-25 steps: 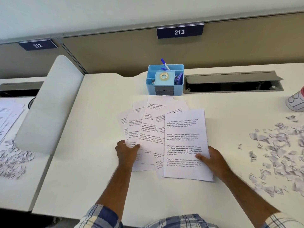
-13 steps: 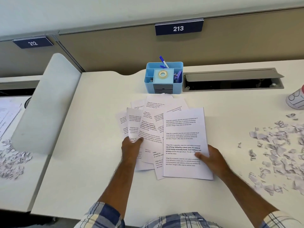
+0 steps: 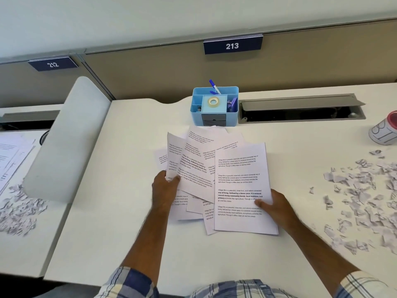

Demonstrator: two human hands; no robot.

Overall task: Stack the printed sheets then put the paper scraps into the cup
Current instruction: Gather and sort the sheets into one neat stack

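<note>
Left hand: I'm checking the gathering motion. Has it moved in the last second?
Yes. The left hand has crept away from the person, toward the blue organizer, lifting a printed sheet.

White desk (image 3: pixel 133 147), beige partition (image 3: pixel 300 67), numbered 213.

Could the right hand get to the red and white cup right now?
Probably not right away. The right hand is busy pinching the top printed white sheet. The red and white paper cup sits far off at the white desk's right edge, though nothing blocks the way.
</note>
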